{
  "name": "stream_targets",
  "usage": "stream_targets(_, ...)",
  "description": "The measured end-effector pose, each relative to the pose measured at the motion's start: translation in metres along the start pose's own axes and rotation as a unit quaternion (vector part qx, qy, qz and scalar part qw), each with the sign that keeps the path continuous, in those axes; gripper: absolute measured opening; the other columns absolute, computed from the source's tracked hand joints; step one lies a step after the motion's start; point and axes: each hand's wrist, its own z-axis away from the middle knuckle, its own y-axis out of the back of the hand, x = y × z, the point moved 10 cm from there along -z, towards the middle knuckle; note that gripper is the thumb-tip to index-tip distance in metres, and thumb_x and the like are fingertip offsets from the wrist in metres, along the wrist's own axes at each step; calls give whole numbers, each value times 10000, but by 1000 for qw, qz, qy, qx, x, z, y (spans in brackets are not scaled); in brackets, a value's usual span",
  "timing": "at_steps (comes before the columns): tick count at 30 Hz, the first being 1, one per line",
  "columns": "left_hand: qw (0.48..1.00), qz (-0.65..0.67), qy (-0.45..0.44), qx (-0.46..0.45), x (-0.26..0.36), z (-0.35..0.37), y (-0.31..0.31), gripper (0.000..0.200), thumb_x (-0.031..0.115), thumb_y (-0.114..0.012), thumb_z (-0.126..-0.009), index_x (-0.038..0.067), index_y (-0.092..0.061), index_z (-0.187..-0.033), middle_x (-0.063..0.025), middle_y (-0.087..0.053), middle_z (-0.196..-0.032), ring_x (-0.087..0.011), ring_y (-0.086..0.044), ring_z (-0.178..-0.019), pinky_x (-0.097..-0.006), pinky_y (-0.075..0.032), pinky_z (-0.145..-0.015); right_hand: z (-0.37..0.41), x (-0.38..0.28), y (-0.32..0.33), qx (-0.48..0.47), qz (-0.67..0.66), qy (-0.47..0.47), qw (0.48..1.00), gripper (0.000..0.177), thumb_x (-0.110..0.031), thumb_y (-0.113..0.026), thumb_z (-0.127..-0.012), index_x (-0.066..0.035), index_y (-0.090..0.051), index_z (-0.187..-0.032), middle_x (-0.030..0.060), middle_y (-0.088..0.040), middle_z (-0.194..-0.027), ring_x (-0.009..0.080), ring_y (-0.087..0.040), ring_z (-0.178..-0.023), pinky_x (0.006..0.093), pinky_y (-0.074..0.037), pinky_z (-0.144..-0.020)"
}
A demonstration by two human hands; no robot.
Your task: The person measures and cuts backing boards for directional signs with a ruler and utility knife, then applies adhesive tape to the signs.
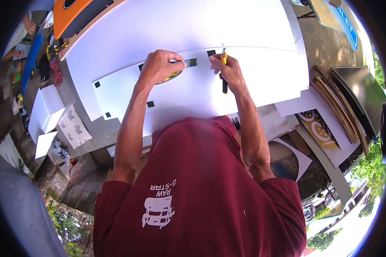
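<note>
My left hand point(159, 66) is closed over a white sheet point(128, 92), its thumb and forefinger pinched together. Under its palm shows the curved, yellow-marked edge of a roll of tape point(171, 77), mostly hidden by the hand. A short dark green strip point(192, 62) lies right at those fingertips. In my right hand point(228, 70) is a yellow and black utility knife point(224, 81), gripped upright with its tip pointing away from me. Small dark squares dot the sheet, one of them point(211, 53) just left of the knife.
A larger white board point(167, 25) lies beneath the sheet. An orange case point(79, 17) stands at the far left, with a red glove point(55, 72) below it. Wooden strips point(336, 107) and a dark panel point(358, 92) lean at right. Another person's hand point(30, 26) shows at upper left.
</note>
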Motion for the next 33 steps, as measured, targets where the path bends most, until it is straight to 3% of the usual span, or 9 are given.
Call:
stream_targets(1, 999, 29, -26, 16, 1, 6, -2, 399, 357, -797, -756, 56, -780, -1017, -92, -684, -689, -137, -550, -470, -292, -450, -427, 14, -2, -8, -43, -24, -28, 998, 441, -383, -730, -858, 23, -693, -1025, 50, -648, -832, 116, -570, -711, 263, -433, -592)
stream_targets(4, 998, 56, -23, -26, -3, 18, -23, 380, 357, -792, -765, 61, -785, -1003, -91, -689, -697, -138, -562, -484, -293, -463, -447, 34, 15, -21, -85, -55, -49, 994, 401, -352, -747, -872, 7, -700, -1044, 50, -673, -821, 109, -587, -721, 259, -439, -573)
stream_targets(8, 997, 59, -31, -38, -7, 30, -45, 371, 356, -786, -770, 66, -788, -1003, -81, -684, -681, -138, -571, -493, -297, -467, -455, 47, 33, -20, -77, -117, -69, 988, 293, -260, -782, -851, -9, -703, -978, 38, -679, -798, 97, -578, -679, 251, -426, -566)
stream_targets(11, 997, 29, -17, -70, -3, 39, -55, 408, 389, -772, -790, 64, -778, -1037, -71, -685, -664, -143, -584, -488, -302, -505, -529, 56, 45, -11, -69, -151, -61, 984, 205, -198, -804, -822, -36, -699, -891, 22, -670, -740, 83, -562, -629, 235, -415, -553)
stream_targets(18, 988, -13, -14, -154, -3, 47, -99, 416, 401, -724, -826, 75, -759, -1082, -69, -667, -606, -160, -634, -503, -318, -531, -613, 83, 45, 33, 33, 6, -29, 999, 182, -188, -798, -814, -34, -705, -837, 2, -630, -692, 78, -528, -619, 259, -407, -555)
stream_targets(21, 985, -82, 8, -148, -1, 50, -108, 355, 332, -699, -857, 62, -753, -1082, -53, -635, -554, -148, -613, -483, -304, -501, -556, 80, 71, 38, 40, 41, -33, 998, 205, -205, -801, -807, -20, -720, -839, -3, -604, -666, 87, -508, -600, 277, -408, -551)
stream_targets(27, 981, -170, 0, -90, 0, 49, -116, 233, 289, -667, -847, 103, -768, -943, -36, -650, -554, -179, -648, -535, -357, -530, -668, 81, 79, 35, 83, 179, -53, 979, 271, -228, -801, -799, 19, -716, -873, 76, -653, -676, 131, -585, -617, 324, -504, -621)
stream_targets(33, 971, -233, -2, -54, -2, 41, -123, 173, 253, -685, -812, 92, -749, -810, -50, -647, -560, -231, -674, -620, -383, -537, -705, 77, 77, 33, 109, 251, -10, 962, 340, -265, -794, -788, -27, -741, -1025, 125, -720, -774, 235, -691, -686, 373, -548, -689)
